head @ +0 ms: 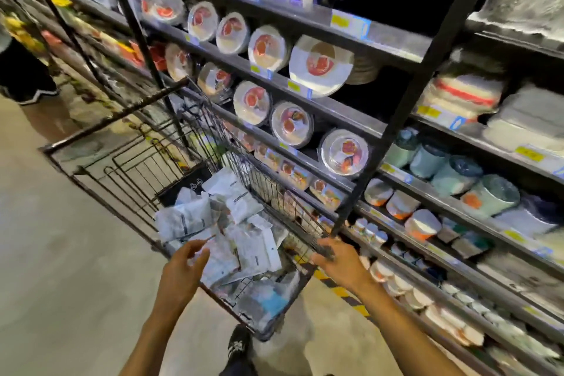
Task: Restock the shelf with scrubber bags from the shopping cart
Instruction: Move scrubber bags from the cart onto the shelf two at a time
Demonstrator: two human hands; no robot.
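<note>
My right hand (335,259) grips the top rim of the shopping cart (116,114) at its near right corner, fingers curled over the wire. My left hand (183,262) hovers over the cart's near edge with the fingers loosely spread and holding nothing; the fingertips lie right by the topmost packet, though the blur keeps me from telling whether they touch it. The scrubber bags (238,223) are a loose heap of white packets piled in the near half of the basket, several tilted against one another. The cart stands close along the shelf (341,114) on my right, its right wall just beside the lower boards. On those boards wrapped stacks of disposable plates (320,65) stand on edge in rows, and a black upright post (406,101) comes down near my right hand. My black shoe (239,345) shows on the concrete floor (61,253) below the cart's near end. Another person (24,76) stands at the far left.
</note>
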